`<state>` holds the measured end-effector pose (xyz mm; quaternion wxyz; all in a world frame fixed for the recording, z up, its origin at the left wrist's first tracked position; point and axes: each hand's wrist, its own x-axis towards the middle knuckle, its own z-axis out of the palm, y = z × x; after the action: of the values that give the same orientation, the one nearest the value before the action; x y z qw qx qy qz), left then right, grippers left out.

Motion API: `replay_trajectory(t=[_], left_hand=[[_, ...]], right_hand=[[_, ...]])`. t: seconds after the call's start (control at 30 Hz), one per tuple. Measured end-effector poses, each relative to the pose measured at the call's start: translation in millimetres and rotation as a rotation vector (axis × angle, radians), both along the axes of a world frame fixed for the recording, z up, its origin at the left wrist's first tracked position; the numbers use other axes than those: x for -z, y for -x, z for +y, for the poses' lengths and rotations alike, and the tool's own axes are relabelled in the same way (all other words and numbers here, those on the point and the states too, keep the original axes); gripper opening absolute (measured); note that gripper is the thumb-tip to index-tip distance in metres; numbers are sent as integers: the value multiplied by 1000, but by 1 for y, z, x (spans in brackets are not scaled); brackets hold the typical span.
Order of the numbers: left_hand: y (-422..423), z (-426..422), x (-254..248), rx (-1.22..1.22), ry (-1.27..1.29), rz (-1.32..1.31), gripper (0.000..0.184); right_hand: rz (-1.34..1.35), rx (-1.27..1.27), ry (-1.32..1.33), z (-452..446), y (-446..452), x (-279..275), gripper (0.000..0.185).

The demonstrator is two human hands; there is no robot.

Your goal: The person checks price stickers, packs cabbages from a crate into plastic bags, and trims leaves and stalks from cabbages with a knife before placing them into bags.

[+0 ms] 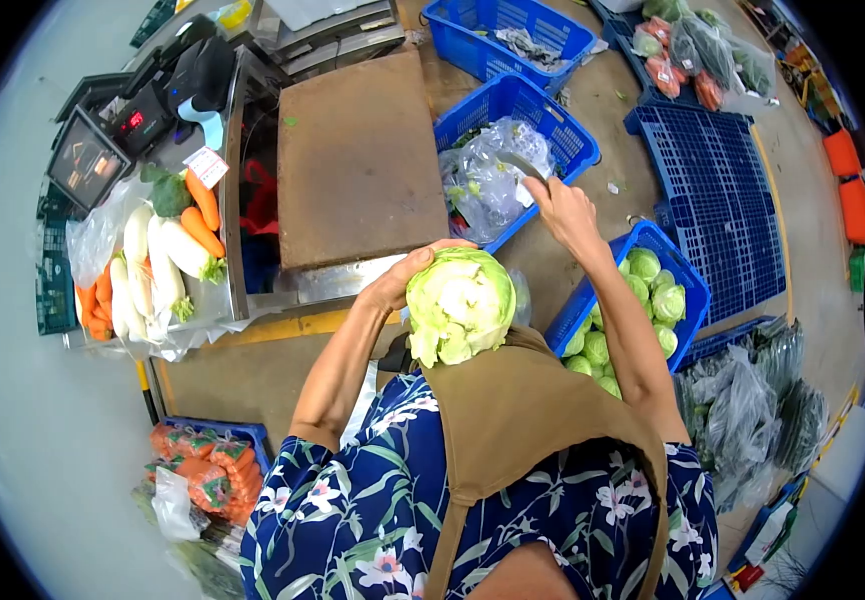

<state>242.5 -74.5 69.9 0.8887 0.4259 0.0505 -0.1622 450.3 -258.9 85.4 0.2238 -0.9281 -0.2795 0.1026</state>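
Cabbage [461, 305]: in the left hand [405, 278], in front of the apron [513, 400]; near the close edge of the brown surface [358, 160]
Weight: probably dense and fairly heavy for its bulk; a palm under or behind it should steady it better than a fingertip pinch
Leaves: pale and ragged on the upward face; the head likely firm, the loose outer leaves soft, apt to tear or slip
Hold: best cupped round the solid side, clear of the blade; loose leaf edges make a poor grip
Left fingers: curved round the far left side; partly hidden, so whether spread cannot be told
Right fingers: wrapped round the handle of the knife [525, 166]; the right hand [565, 213] well apart from the head
Knife: thin, stiff-looking, probably light; safest by its handle
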Motion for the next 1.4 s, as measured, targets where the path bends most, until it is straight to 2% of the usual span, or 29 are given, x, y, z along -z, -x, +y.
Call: replay_trajectory(t=[0.1,0.17,0.27,0.37,0.43,0.57,0.67,0.77,0.87,0.97,1.0,1.1,1.13,1.23,1.3,1.33,1.37,1.4], left_hand=[[4,1,11,-67,32,10,77],[5,1,16,-105,56,39,71],[6,0,20,-133,89,96,62],[-1,-2,26,-129,86,140,57],[-6,-3,28,-135,68,192,54],[-15,-6,18,-56,57,140,48],[-20,-7,20,-23,98,114,46],[-22,-5,29,-23,153,136,46],[-27,-9,17,-44,205,167,46],[-35,-5,23,-124,295,233,46],[-41,-3,41,-172,308,222,46],[-60,3,47,-300,292,184,49],[-68,6,50,-353,281,156,50],[-91,15,39,-442,241,53,54],[-109,17,31,-485,216,-5,55],[-122,23,37,-487,123,-61,54],[-132,26,43,-485,12,-56,54],[-143,29,47,-482,-99,-51,55]], right_hand=[[15,-288,-278,-16,43,-33,35],[-115,-568,-435,-33,76,-46,23],[-109,-682,-328,-49,91,-46,28],[-366,-744,-342,-51,92,-25,29],[-446,-710,-285,-51,92,-19,27],[-583,-629,-230,-52,83,-2,24],[-717,-595,-321,-43,72,2,23],[-713,-454,-148,-40,44,28,25],[-647,-383,-219,-27,8,37,26],[-379,-356,-264,-11,-20,53,24],[-365,-370,-408,-6,-31,62,17],[382,-23,-440,-1,-27,31,19],[577,24,-607,-5,-27,40,33],[1143,296,-853,-11,-5,58,46],[1303,302,-985,1,11,49,55],[1379,272,-1006,4,9,61,65],[1484,279,-1039,7,-5,79,67],[1459,354,-1200,20,-12,82,67]])
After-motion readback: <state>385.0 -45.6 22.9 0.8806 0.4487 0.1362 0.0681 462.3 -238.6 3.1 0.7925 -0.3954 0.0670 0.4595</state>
